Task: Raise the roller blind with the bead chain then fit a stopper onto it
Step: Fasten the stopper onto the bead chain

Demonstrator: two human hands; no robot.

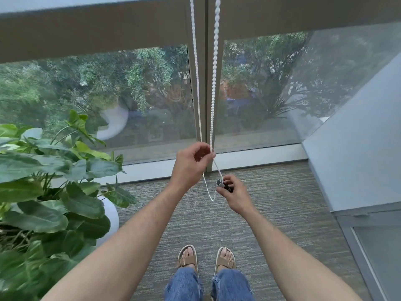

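A: Blind up yet?

B: Looks so. Beige fabric roller blind hanging with its lower edge high on the glass, most of the window uncovered. Judged as raised, or nearly.

A: And the chain?

B: White plastic bead chain dropping in 2 strands along the grey window mullion, looping at the bottom between both hands. Left hand pinched shut on the right-hand strand, thumb against forefinger, holding it taut from above.

A: Stopper on?

B: Not clearly. Small dark plastic stopper gripped in the right hand, fingers closed around it, touching the chain just below the left hand's pinch. Seated over a bead or merely pressed against the strand: too small to tell. Probably mid-fitting, so left to do: snap it closed on the chain, then let go.

A: Hands close together?

B: Near, not touching. Left higher, right lower and to the right.

A: Anything in the way?

B: Large green broad-leaved plant in a white rounded pot at the left, leaves near the left forearm but clear of the chain. Grey wall at the right, well apart. Grey striped carpet below, 2 feet in tan sandals and torn blue jeans. Nothing blocking the loop itself; slack at the bottom possibly fiddly.
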